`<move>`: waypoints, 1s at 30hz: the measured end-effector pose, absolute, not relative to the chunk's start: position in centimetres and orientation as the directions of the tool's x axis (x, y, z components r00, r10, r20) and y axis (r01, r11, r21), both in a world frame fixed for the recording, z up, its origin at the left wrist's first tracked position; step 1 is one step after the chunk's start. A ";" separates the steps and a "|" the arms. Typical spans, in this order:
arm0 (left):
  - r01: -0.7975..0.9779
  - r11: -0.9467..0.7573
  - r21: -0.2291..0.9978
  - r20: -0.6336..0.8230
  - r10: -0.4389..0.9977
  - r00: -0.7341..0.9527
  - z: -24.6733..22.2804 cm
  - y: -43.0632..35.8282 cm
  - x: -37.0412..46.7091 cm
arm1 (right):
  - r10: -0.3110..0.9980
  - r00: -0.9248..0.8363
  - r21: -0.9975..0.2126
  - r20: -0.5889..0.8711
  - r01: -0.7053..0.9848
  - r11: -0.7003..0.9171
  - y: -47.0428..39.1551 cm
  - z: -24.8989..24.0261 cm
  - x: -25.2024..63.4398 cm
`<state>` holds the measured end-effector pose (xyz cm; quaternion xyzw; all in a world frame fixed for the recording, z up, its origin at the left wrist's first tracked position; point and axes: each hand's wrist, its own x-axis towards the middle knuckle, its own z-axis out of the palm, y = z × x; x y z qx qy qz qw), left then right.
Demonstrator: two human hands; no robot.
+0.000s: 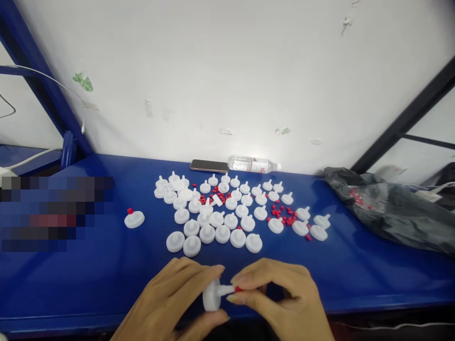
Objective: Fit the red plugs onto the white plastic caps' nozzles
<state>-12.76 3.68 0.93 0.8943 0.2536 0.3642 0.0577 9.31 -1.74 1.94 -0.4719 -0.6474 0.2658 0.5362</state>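
Head view shows the left hand's (170, 296) fingers gripping a white cap (212, 297) by its disc, stem toward 3 o'clock, while the right hand's (287, 293) fingers pinch a red tip (238, 289) at the stem's end. Fitting that tip looks to be the step in hand, though whether it is seated cannot be told, and the next move calls for a straight push toward 9 o'clock. Outward on the blue surface (99, 270), other white caps (207, 234) spread around 12 o'clock, loose red tips (285, 221) between 1 and 2, a red-tipped cap (134, 219) between 10 and 11.
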 end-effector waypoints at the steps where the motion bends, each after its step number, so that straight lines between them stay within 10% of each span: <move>1: 0.412 -0.862 0.295 0.615 0.502 0.609 0.7 3.6 -12.7 | 0.891 0.020 -0.851 0.454 0.308 0.426 -1.8 1.9 9.2; 9: 0.459 -0.871 0.176 0.649 0.454 0.611 0.5 3.5 -12.8 | 0.881 0.007 -0.815 0.473 0.384 0.435 -1.6 1.8 9.0; 17: 0.394 -0.917 -0.067 0.651 0.259 0.713 0.1 3.4 -13.6 | 0.812 -0.240 -0.489 0.532 0.696 0.527 -1.9 1.6 8.9; 30: 0.525 -0.845 0.104 0.658 0.455 0.601 -0.6 2.1 -12.8 | 0.824 -0.242 -0.407 0.513 0.777 0.481 -2.1 0.6 8.8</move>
